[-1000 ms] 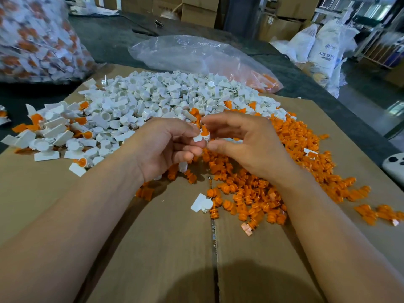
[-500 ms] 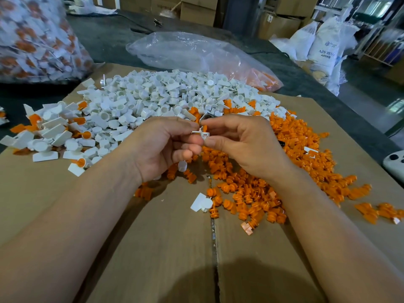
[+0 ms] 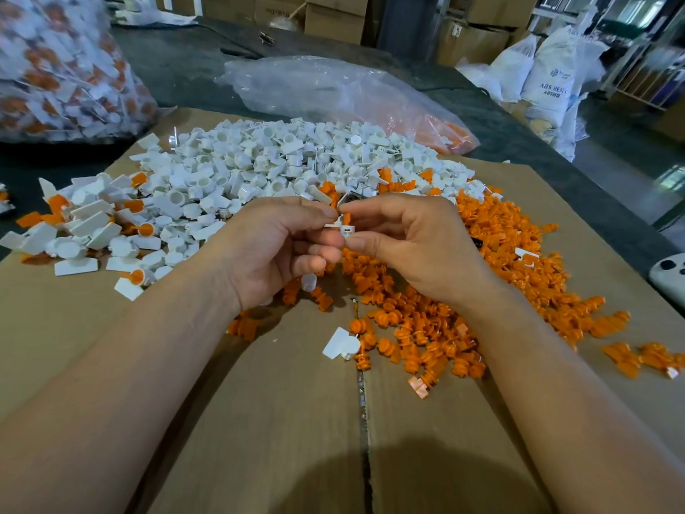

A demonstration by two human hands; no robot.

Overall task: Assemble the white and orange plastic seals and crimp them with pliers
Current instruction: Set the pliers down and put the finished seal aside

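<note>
The seal is held at frame centre. Its white body has its long axis lying 9-to-3 o'clock, with a flat tab toward 9. The orange insert stands out of it toward 12. The left hand and right hand each pinch the seal in a thumb-and-forefinger grip. A white pile lies at 11 o'clock and an orange pile at 3, both on cardboard.

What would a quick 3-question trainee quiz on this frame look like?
1. Fill in: the left hand and right hand together pinch one small white and ___ seal.
2. True or false: the orange pile lies to the right of the white pile.
3. What lies under both piles? A) cardboard B) metal tray C) cloth
Key: 1 orange; 2 true; 3 A.
</note>
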